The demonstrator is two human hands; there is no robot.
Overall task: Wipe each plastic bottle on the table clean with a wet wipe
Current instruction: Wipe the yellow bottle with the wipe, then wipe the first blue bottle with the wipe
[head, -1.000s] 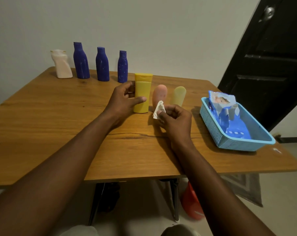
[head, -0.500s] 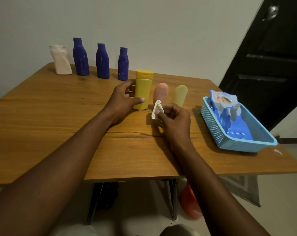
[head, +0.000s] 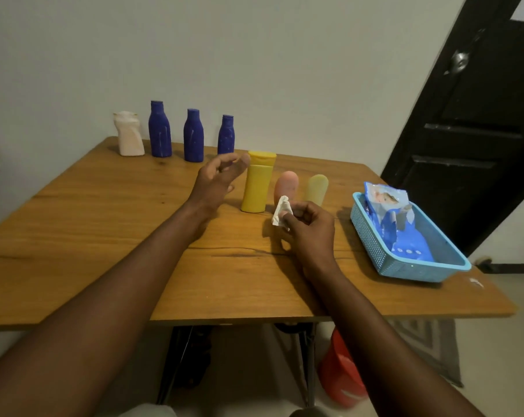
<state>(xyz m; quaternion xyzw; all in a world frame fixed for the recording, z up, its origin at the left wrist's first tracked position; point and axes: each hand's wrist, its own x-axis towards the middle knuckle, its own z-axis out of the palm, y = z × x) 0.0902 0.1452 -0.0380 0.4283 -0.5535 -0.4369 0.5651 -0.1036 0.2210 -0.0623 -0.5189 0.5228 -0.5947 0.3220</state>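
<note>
1. Left hand [head: 217,182]: the fingers are loosely curled and apart and hold nothing. The yellow bottle [head: 257,185] stands just to its right, upright with its long axis vertical and cap on top. Whether the thumb tip touches the cap cannot be told.
2. Right hand [head: 310,227]: the thumb and fingertips pinch the crumpled wet wipe [head: 281,210], which projects up and left from the grip, clear of the table [head: 104,236].
3. Governing relation: the yellow bottle lies forward and left of the wipe, between the two hands. The left hand is nearer to it.
4. The pink bottle [head: 286,185] stands directly beyond the wipe. The pale bottle [head: 316,189] stands beyond the right hand's knuckles.
5. Probable next step: either hand steadies one upright bottle from the side while the wipe travels along its vertical axis.
6. The blue bottles [head: 193,136] and the white bottle [head: 128,133] stand well beyond the left hand.
</note>
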